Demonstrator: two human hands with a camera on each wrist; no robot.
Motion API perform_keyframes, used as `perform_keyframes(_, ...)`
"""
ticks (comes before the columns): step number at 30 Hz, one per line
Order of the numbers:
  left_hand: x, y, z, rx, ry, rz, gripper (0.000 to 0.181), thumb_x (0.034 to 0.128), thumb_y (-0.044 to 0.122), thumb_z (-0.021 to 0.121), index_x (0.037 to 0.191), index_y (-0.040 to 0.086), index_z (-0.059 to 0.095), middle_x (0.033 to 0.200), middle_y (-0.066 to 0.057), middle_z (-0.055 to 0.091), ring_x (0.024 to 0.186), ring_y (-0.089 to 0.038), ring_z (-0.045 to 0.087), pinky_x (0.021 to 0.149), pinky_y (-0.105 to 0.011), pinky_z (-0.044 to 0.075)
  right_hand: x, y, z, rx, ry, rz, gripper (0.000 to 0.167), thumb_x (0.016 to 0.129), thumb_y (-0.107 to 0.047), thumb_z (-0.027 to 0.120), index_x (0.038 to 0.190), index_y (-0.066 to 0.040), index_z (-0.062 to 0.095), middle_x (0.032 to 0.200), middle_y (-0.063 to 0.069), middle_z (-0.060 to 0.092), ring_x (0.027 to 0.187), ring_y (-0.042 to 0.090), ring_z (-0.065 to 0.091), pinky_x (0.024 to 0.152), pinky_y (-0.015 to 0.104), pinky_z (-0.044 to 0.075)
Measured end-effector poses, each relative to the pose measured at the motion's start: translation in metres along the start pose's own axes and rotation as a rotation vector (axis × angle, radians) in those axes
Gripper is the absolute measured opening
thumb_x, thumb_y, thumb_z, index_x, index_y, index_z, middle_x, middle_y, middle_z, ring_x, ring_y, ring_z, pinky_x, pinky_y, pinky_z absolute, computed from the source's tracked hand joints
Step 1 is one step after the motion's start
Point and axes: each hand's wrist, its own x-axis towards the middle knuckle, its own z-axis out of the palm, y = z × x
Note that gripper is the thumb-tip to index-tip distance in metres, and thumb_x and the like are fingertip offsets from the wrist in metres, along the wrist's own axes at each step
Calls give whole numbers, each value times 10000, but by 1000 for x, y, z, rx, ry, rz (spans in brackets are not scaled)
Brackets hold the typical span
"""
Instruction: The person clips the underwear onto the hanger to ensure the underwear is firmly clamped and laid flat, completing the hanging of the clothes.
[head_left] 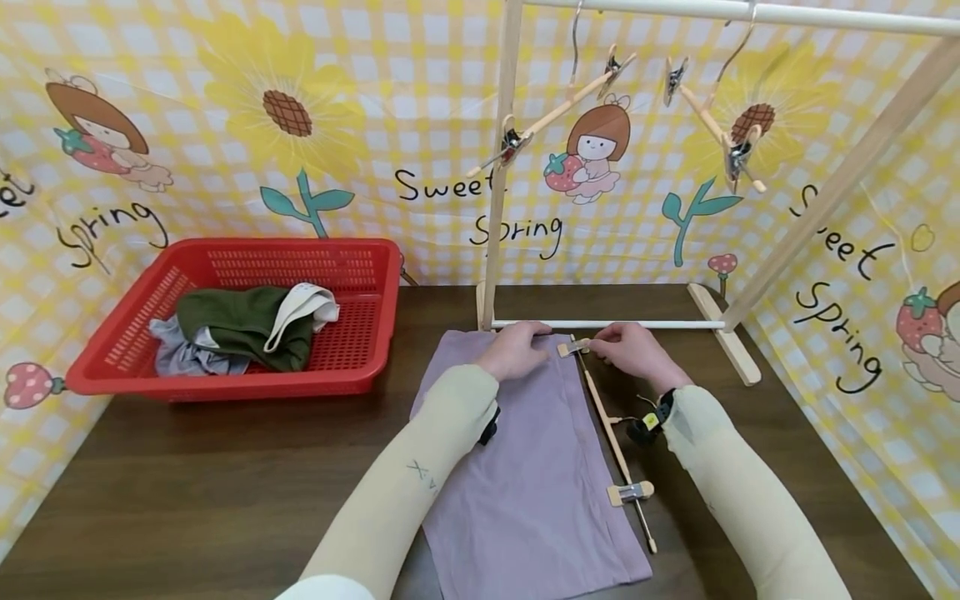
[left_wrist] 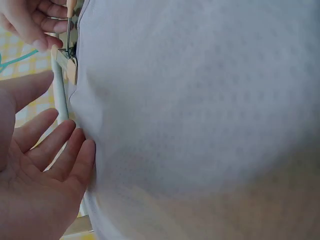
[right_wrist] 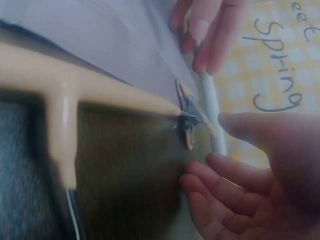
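Head: this view looks down at the worktop (head_left: pixel 247 500), and both hands are near the middle.
Purple cloth: it lies flat at 6 o'clock, with one long side next to the hanger (head_left: pixel 597 404).
Far clip (head_left: pixel 573 348): it is at 4 o'clock, and its end sits over the cloth's far corner.
Near clip (head_left: pixel 628 493): it is at 5 o'clock, and its end goes over the cloth's side too.
Left hand (head_left: pixel 517 348): it rests on the far part of the cloth, just left of the far clip.
Right hand (head_left: pixel 636 354): it is at 4 o'clock, with its fingertips at the far clip.
Rack (head_left: pixel 507 92): it stands at 1 to 2 o'clock.
Left wrist: the left hand is at 8 o'clock. Its grip is spread wide and has hold of nothing; its fingertips touch the cloth's edge.
Right wrist: the right hand is at 4 o'clock. Its grip is loose, with the thumb and fingers apart around the clip's end; it does not look like it is squeezing.
Hook (right_wrist: pixel 73 215): it comes off the hanger at 7 to 8 o'clock.
Step now: I think it is clipping the cloth onto the hanger, with the far corner being done.
Next move: it seems to need a check that both clips bite well, then a lift by the hook toward the rack, so the cloth does not slip out.
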Motion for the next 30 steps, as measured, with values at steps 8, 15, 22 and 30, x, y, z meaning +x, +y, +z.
perform_keyframes(8, -1, 2, 2, 58, -39, -46, 538, 1003, 242, 644, 1474, 19, 512, 1398, -152, 559, 1324, -311, 474, 1080, -383, 385, 10, -8, 12, -32, -17, -7, 277, 1020, -253, 638, 1109, 3, 695, 877, 87, 697, 748, 216, 637, 681, 372, 515)
perform_keyframes(15, -1, 5, 7, 98, -29, -73, 476, 997, 226, 621, 1418, 12, 571, 1367, -162, 585, 1286, -362, 504, 1042, -413, 413, 7, -13, 12, -43, -18, -37, 230, 1022, -233, 609, 1043, -20, 692, 837, 103, 659, 708, 217, 603, 679, 373, 485)
perform_keyframes(22, -1, -1, 5, 92, 32, -18, 211, 1018, 166, 608, 1112, 21, 728, 1045, -92, 690, 927, -222, 623, 843, -312, 476, 6, -18, 6, 80, -56, -10, 275, 1063, -221, 543, 1168, 28, 595, 1016, 161, 671, 837, 275, 653, 723, 381, 525)
perform_keyframes(30, -2, -8, 0, 28, 37, 34, 177, 1029, 188, 609, 1080, 82, 741, 918, -13, 645, 836, -156, 563, 778, -291, 441, 3, -16, -2, 293, -115, 32, 348, 1018, -203, 633, 1177, 105, 672, 876, 80, 688, 795, 155, 633, 736, 288, 551)
